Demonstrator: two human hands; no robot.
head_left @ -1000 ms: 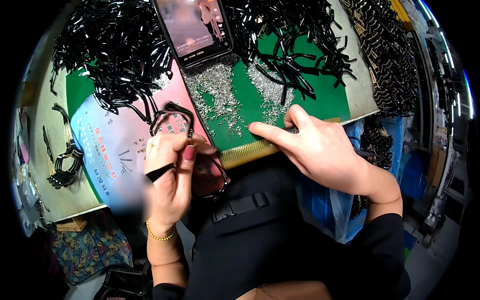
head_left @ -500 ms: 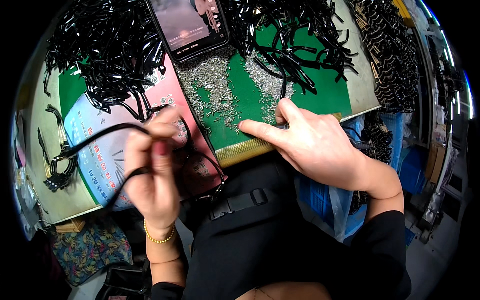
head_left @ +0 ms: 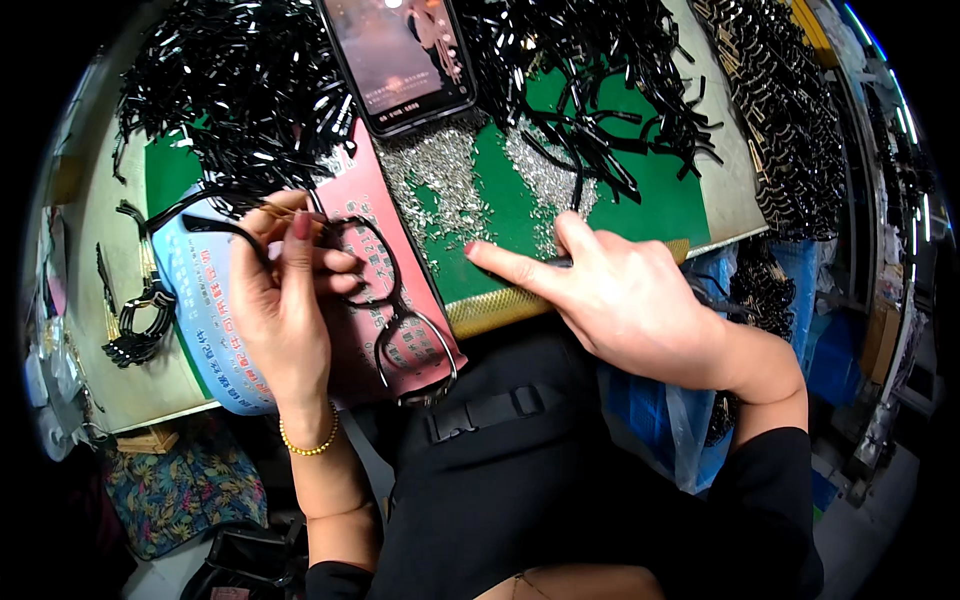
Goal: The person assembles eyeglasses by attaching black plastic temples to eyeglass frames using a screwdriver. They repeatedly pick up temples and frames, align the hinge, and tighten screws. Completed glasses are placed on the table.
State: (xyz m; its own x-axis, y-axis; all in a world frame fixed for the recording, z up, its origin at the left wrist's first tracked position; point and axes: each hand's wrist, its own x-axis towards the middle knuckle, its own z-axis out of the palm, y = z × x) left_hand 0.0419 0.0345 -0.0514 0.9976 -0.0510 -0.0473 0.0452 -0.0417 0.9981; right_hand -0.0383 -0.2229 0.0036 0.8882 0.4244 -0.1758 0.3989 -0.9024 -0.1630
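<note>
My left hand [head_left: 285, 280] is closed on a black eyeglass frame [head_left: 395, 280], pinching it near one hinge; slim black temples lie across and behind the fingers. The frame's rims hang to the right of the hand, over a pink and blue printed sheet. My right hand [head_left: 635, 290] has its index finger stretched to the near edge of a scatter of tiny silver screws [head_left: 440, 190]. Its other fingers curl under the palm, where a bit of something dark shows; what it is stays hidden. The screws lie on a green mat [head_left: 490, 275].
Heaps of black temples [head_left: 230, 90] cover the table's far side, with more loose ones [head_left: 600, 130] at right. A phone [head_left: 400, 70] lies between them. Bundled frame parts [head_left: 140, 310] rest at the left edge. Blue crates [head_left: 640, 410] stand below right.
My left hand has turned, bringing the blurred glasses to rest with their rims showing clearly. My right index finger stays by the screws with little movement. The view has shifted slightly.
</note>
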